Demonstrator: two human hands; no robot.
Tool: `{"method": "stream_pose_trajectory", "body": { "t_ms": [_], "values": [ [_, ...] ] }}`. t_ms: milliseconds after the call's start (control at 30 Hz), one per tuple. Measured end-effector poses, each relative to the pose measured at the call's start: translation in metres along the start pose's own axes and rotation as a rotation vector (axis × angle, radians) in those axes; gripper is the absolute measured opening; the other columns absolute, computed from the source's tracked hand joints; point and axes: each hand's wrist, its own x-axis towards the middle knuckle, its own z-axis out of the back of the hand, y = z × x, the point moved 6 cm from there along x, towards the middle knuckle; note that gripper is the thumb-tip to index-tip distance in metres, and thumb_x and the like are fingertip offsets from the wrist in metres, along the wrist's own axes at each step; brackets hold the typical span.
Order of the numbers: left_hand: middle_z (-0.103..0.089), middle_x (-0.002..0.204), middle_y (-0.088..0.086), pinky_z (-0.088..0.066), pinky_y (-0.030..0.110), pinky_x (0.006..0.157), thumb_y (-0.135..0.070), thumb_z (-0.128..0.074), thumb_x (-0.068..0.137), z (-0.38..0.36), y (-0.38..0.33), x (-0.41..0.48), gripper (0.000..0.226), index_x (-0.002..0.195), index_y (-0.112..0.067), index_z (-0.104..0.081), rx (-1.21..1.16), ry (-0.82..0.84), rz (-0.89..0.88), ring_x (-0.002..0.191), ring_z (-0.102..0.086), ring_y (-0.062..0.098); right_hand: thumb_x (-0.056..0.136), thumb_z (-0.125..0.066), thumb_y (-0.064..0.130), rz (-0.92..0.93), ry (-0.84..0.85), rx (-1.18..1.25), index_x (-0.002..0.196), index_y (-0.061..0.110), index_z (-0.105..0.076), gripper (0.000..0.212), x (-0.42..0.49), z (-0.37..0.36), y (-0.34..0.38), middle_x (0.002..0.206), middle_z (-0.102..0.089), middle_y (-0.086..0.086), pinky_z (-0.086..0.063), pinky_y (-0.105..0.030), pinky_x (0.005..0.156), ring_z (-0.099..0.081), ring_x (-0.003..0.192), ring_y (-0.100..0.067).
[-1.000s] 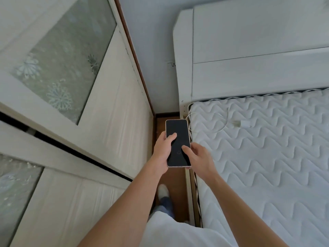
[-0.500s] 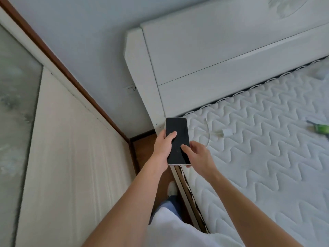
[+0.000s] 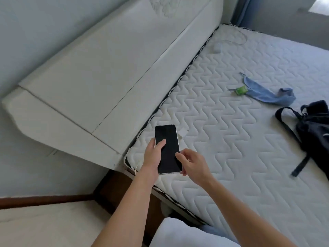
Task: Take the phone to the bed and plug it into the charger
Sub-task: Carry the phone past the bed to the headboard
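Both hands (image 3: pixel 153 155) around phone (image 3: pixel 167 148), screen up

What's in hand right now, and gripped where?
The phone, gripped by the left hand along its left edge, thumb on the screen. The right hand is at its lower right corner; contact unclear.

Phone (image 3: pixel 167 148) in left hand (image 3: pixel 152 157) (screen dark)

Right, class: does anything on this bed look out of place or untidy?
Yes. A crumpled blue cloth, a small green packet and a black strapped bag lie scattered on the bare white quilted mattress, which has no sheet.
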Motion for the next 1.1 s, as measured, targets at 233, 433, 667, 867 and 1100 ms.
{"method": "stream_pose_trajectory", "body": {
  "t_ms": [233,433,667,867,1100],
  "values": [
    [-0.074,0.109,0.015,-0.060,0.056,0.086,-0.029,-0.061,0.096,-0.076,0.017,0.009,0.017,0.111,-0.022,-0.066,0.088,0.105,0.046,0.100,-0.072,0.036,0.095,-0.055,0.034,-0.086,-0.154,0.037,0.073,0.019,-0.063,0.027,-0.005,0.063,-0.044,0.053,-0.062,0.002,-0.048,-0.018,0.052,-0.056,0.044,-0.007],
    [-0.073,0.111,0.013,-0.062,0.051,0.085,-0.027,-0.062,0.097,-0.113,0.037,0.032,0.017,0.113,-0.020,-0.065,0.168,0.092,0.051,0.099,-0.072,0.033,0.092,-0.057,0.041,-0.138,-0.191,-0.049,0.075,0.023,-0.064,0.026,0.009,0.094,-0.093,0.062,-0.067,-0.002,-0.055,-0.039,0.064,-0.064,0.056,-0.017],
    [-0.073,0.107,0.013,-0.062,0.052,0.083,-0.021,-0.068,0.094,-0.133,0.085,0.115,0.012,0.105,-0.020,-0.063,0.276,0.092,0.092,0.097,-0.071,0.033,0.092,-0.054,0.044,-0.142,-0.179,-0.257,0.088,0.023,-0.062,0.023,0.053,0.094,-0.155,0.059,-0.053,0.011,-0.035,-0.024,0.057,-0.049,0.058,-0.005],
    [-0.071,0.101,0.005,-0.058,0.036,0.068,-0.016,-0.076,0.086,-0.140,0.145,0.213,0.025,0.103,-0.021,-0.059,0.419,0.082,0.110,0.090,-0.070,0.026,0.094,-0.051,0.044,-0.194,-0.117,-0.421,0.104,0.020,-0.061,0.028,0.103,0.064,-0.239,0.090,-0.056,0.008,-0.043,-0.026,0.073,-0.054,0.082,-0.012],
    [-0.070,0.113,0.008,-0.056,0.052,0.095,-0.024,-0.077,0.084,-0.143,0.198,0.320,0.033,0.111,-0.013,-0.061,0.520,0.029,0.133,0.104,-0.067,0.029,0.097,-0.050,0.036,-0.265,-0.050,-0.570,0.129,0.018,-0.055,0.036,0.154,0.039,-0.323,0.127,-0.055,-0.002,-0.043,-0.032,0.097,-0.050,0.116,-0.022]
  ]
}}
